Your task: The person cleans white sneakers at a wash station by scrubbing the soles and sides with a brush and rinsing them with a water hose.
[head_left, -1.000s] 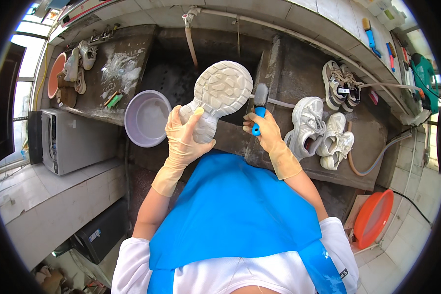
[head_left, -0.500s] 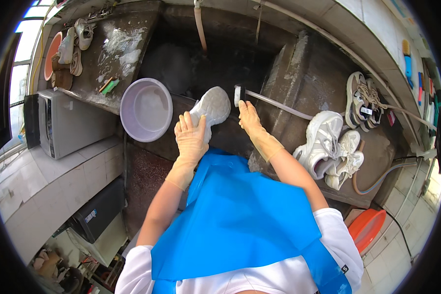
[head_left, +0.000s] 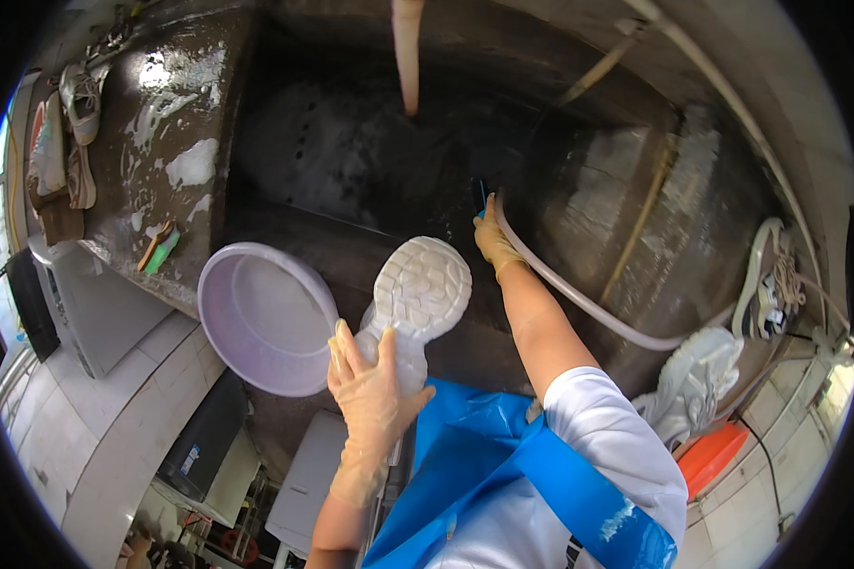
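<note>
My gloved left hand [head_left: 365, 389] grips a white shoe [head_left: 417, 284], sole upward, in front of the sink, just right of a lavender basin [head_left: 220, 303]. My gloved right hand [head_left: 493, 235] reaches into the dark sink [head_left: 304, 152], fingers closed on a blue-handled brush [head_left: 480, 194] whose head is hard to make out in the shadow. A pale hose [head_left: 617, 322] runs beside my right forearm, and a pink pipe [head_left: 408, 57] hangs over the sink.
Worn shoes [head_left: 81, 104] and a green brush [head_left: 161, 248] sit on the soapy left ledge [head_left: 190, 76]. More shoes [head_left: 693, 384] [head_left: 764, 280] stand at right, above an orange basin [head_left: 707, 460]. A grey appliance [head_left: 95, 303] stands at left.
The view has tilted toward the sink. My right hand has moved forward into it with the brush; my left hand still holds the shoe, now near the lavender basin.
</note>
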